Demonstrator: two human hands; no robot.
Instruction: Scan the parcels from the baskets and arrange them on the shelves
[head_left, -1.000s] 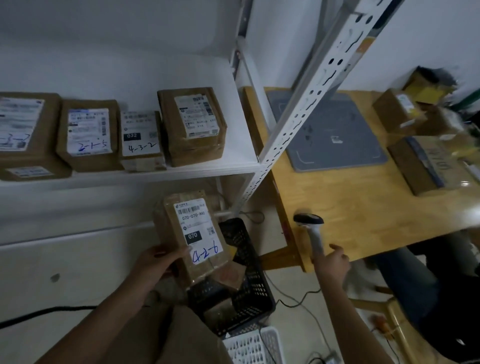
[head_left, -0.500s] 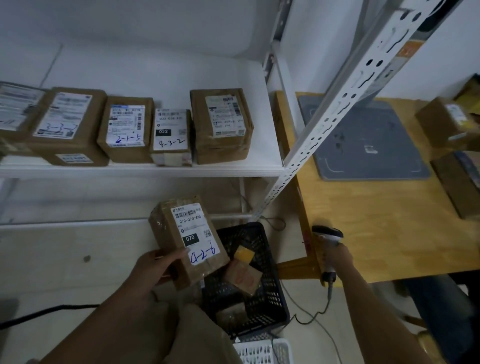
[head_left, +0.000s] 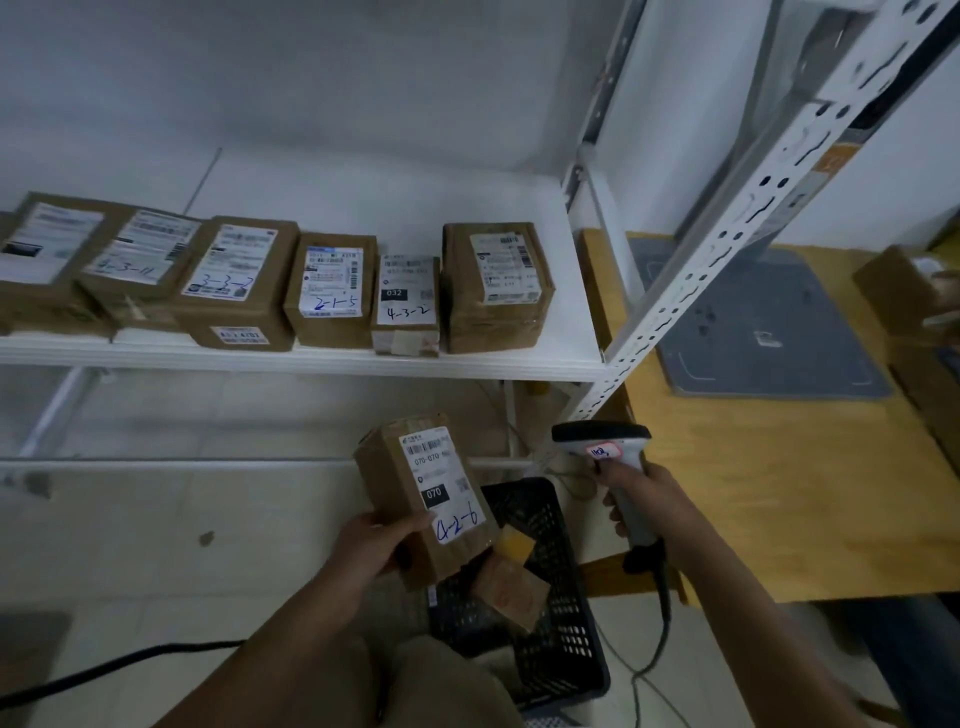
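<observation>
My left hand (head_left: 376, 540) grips a brown cardboard parcel (head_left: 415, 499) by its lower left side, label up, with "4-2-6" written in blue. My right hand (head_left: 641, 493) holds a white handheld barcode scanner (head_left: 605, 441) by its grip, its dark head level with the parcel's top and just to its right. Below both stands a black plastic basket (head_left: 550, 525) on the floor with small brown parcels (head_left: 511, 592) inside. On the white shelf (head_left: 519, 364) above lies a row of several labelled parcels (head_left: 332, 296).
A white perforated shelf upright (head_left: 727, 244) slants between shelf and wooden table (head_left: 779, 493). A grey mat (head_left: 758, 322) and more boxes (head_left: 893, 291) lie on the table. The scanner cable (head_left: 660, 639) hangs to the floor. A black cable (head_left: 104, 670) crosses the tiled floor at left.
My right hand has picked the scanner up from beside the table edge and brought it left, close to the parcel. The view has swung left, showing more shelf parcels.
</observation>
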